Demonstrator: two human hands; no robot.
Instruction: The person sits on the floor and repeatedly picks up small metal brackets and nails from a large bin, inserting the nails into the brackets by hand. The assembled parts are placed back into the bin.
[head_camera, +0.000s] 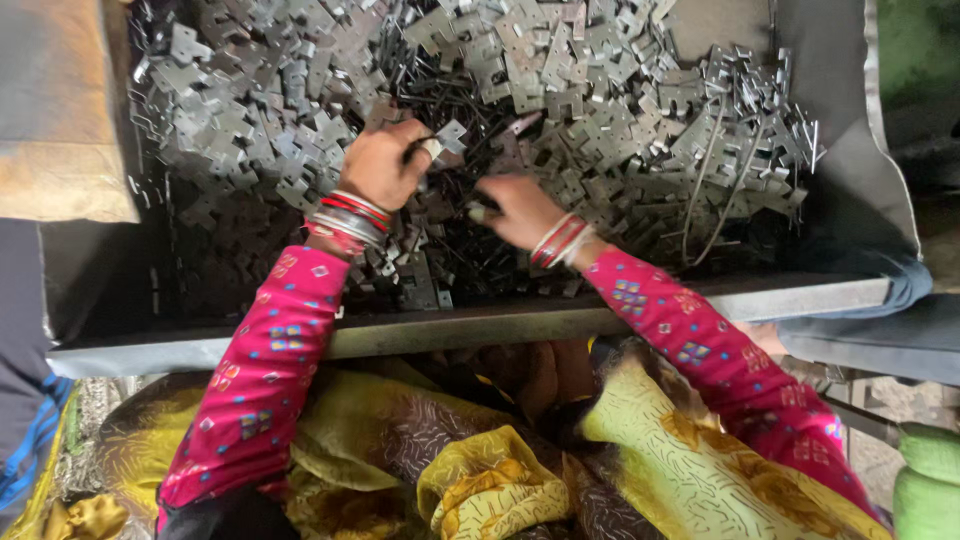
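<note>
Grey metal in the left hand: the left hand (383, 165) is closed on a small flat stamped plate (445, 137), pinched at the fingertips and lifted just above the heap of plates.
Right hand: the right hand (515, 208) lies low, just to the right of the left hand; its fingers are curled together around something small and pale at the tips (480, 212), too small to tell what kind of piece it is.
Wrists: red and silver bangles (347, 215) sit on the left wrist, and red and white ones on the right; both sleeves are bright pink with small printed squares.
Heap of plates: the heap (560, 90) of grey notched plates spreads away from both hands, filling most of the dark tray (600, 310); thin dark pins or wires (440, 95) lie mixed in just beyond the left hand.
Right of the heap: a few long bent wires (715, 175) stick up from the pile.
Near edge of the tray: a yellow and brown patterned cloth (480, 470) covers the person's lap below it.
Progress, as a judgement: only one plate is picked out; the heap looks large and unsorted, so nearly all of the handling appears to remain.
</note>
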